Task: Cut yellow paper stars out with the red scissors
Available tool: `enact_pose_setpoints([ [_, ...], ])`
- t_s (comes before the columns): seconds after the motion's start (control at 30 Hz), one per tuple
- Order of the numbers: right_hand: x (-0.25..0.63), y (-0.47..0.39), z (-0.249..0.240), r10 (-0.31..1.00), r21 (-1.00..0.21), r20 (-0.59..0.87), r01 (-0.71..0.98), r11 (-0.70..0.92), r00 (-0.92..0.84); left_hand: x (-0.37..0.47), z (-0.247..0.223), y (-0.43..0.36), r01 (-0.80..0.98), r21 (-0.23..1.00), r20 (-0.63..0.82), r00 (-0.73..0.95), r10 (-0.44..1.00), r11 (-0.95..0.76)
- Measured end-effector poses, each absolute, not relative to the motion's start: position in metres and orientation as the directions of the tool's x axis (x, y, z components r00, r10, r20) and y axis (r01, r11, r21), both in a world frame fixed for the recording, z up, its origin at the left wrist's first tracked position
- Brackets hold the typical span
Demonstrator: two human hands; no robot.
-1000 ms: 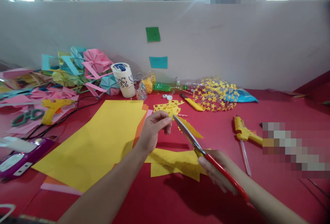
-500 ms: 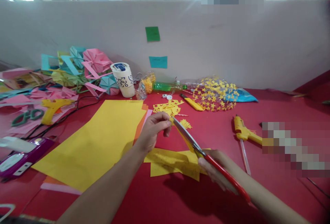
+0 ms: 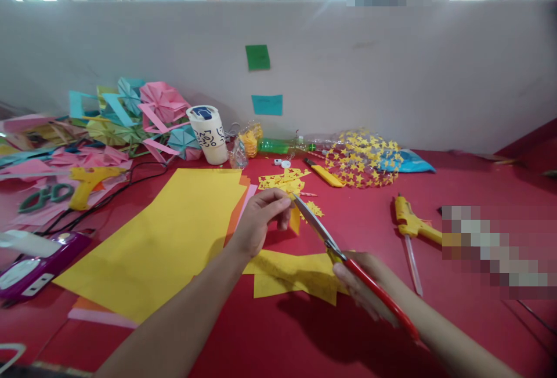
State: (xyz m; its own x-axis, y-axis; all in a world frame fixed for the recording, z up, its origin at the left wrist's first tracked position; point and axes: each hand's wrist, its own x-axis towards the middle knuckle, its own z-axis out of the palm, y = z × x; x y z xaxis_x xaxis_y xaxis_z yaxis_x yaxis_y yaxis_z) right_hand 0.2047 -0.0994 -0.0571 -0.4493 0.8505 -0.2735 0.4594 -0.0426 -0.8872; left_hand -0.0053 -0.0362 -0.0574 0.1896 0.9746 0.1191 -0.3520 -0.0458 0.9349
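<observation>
My left hand (image 3: 265,218) pinches a small strip of yellow paper (image 3: 295,220) that hangs below its fingertips. The closed fist of my right hand (image 3: 361,285) grips a pair of scissors (image 3: 378,291) with red handles. Their blades point up and left, with the tip close beside my left fingertips; whether it touches the paper I cannot tell. Beneath both hands lie several yellow paper strips (image 3: 282,273). Just beyond the fingers rest a little heap of yellow paper stars (image 3: 312,211) and yellow scraps with star-shaped holes (image 3: 282,181).
Yellow sheets (image 3: 174,233) cover the left side of the red table (image 3: 243,337). Glue guns lie left (image 3: 87,184) and right (image 3: 409,221). A white tumbler (image 3: 209,137), a yellow cutter knife (image 3: 324,173) and a bag of yellow stars (image 3: 365,157) stand or lie toward the wall.
The yellow strip, earlier stretched along the scissor blades, now hangs down from my left fingertips. The scissors and both hands have barely shifted.
</observation>
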Motion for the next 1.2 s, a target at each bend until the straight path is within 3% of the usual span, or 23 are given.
enact_pose_setpoints([
  [0.37,0.205,-0.1,-0.059,0.831,-0.884,-0.25,0.467,0.012,-0.496,-0.007,-0.059,-0.035,-0.36,0.93,0.147,0.189,0.971,-0.07],
  [1.2,0.209,-0.101,-0.052,0.799,-0.811,-0.419,0.574,-0.116,-0.43,-0.013,-0.059,-0.032,-0.349,0.936,0.135,0.237,0.962,-0.045],
])
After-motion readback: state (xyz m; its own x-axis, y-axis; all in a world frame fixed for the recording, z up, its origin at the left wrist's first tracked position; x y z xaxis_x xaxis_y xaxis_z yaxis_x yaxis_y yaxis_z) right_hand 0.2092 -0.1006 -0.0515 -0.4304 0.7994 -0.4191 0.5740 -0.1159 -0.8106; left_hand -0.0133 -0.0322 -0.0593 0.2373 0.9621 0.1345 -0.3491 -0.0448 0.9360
